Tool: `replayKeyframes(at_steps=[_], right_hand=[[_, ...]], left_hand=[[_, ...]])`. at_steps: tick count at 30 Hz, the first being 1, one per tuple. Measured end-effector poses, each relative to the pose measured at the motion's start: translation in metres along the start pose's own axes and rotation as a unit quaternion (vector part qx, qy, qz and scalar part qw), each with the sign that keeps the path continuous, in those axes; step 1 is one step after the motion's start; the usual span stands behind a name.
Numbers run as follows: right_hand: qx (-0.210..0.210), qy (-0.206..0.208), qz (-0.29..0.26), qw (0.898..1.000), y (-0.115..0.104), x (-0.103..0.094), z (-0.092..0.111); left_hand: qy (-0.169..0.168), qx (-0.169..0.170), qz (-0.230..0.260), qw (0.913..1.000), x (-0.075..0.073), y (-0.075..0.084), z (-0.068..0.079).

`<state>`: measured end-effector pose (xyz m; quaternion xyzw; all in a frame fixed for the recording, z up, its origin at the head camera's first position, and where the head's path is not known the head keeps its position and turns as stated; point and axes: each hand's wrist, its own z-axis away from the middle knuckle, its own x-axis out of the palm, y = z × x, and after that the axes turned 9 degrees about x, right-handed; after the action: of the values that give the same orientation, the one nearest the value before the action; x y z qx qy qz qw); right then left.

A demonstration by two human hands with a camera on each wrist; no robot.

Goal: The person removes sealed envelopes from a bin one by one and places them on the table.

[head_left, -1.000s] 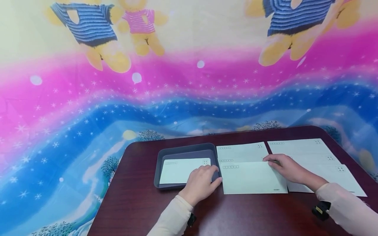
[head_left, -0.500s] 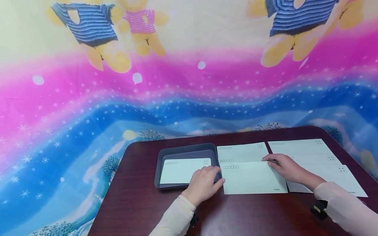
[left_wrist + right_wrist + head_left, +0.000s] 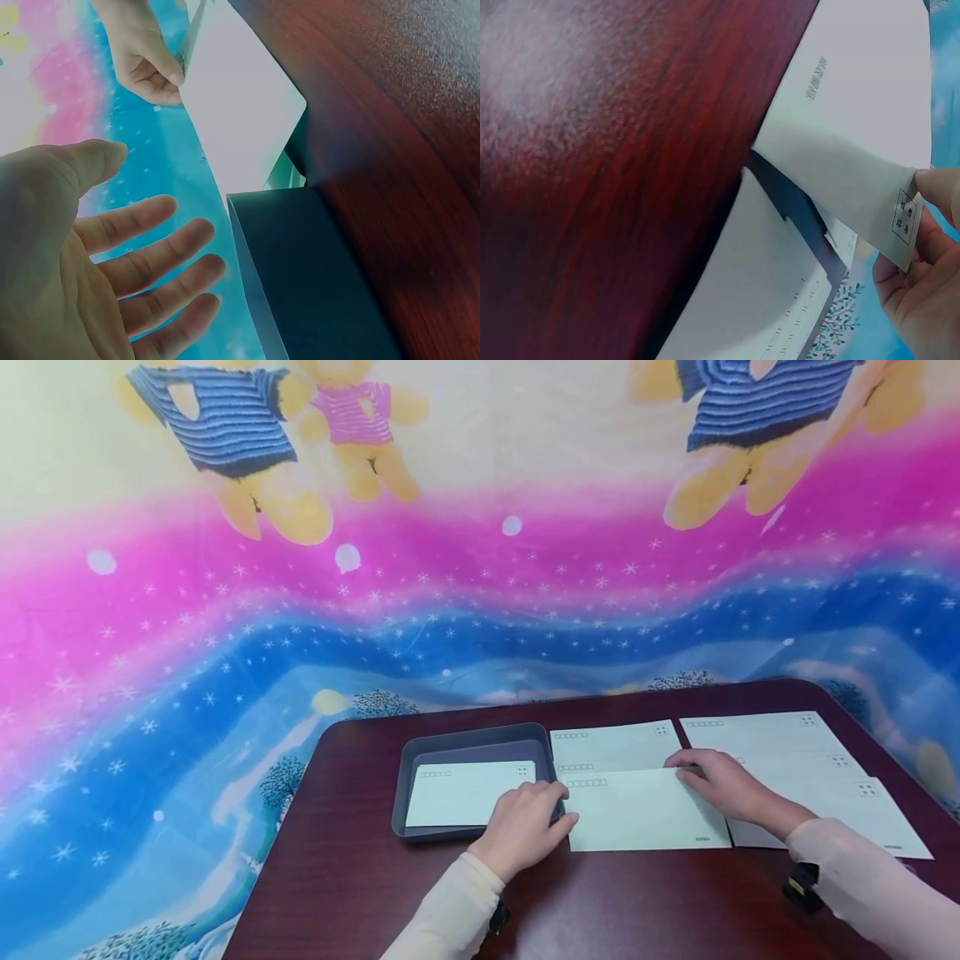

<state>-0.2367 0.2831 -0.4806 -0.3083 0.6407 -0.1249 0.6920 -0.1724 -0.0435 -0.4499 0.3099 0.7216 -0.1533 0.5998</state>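
My right hand (image 3: 723,785) pinches the upper right corner of a pale envelope (image 3: 645,814) between thumb and fingers. In the right wrist view that corner, with its printed stamp box, bends up from the dark table. My left hand (image 3: 523,828) hovers at the right rim of a grey tray (image 3: 399,793), its fingertips near the envelope's left edge. The left wrist view shows the fingers (image 3: 161,247) of this hand spread and relaxed, holding nothing. Inside the tray lies another envelope (image 3: 450,802), partly covered by the left hand.
Behind the pinched envelope lie overlapping envelopes (image 3: 611,745) in a column. A second column of envelopes (image 3: 757,733) stands to its right, partly hidden by the right arm. The brown table (image 3: 330,852) ends at a patterned cloth backdrop (image 3: 480,552).
My left hand has slid slightly right, from over the tray toward the pinched envelope's left edge. The right hand keeps its pinch on the envelope's corner almost in place.
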Motion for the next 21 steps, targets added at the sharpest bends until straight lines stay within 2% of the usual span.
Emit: replayKeyframes(at_steps=[21], right_hand=[[0.007,0.025,0.041,0.999,0.004,0.022,-0.006]], left_hand=[[-0.008,-0.003,0.004,1.0000,0.005,0.003,-0.002]])
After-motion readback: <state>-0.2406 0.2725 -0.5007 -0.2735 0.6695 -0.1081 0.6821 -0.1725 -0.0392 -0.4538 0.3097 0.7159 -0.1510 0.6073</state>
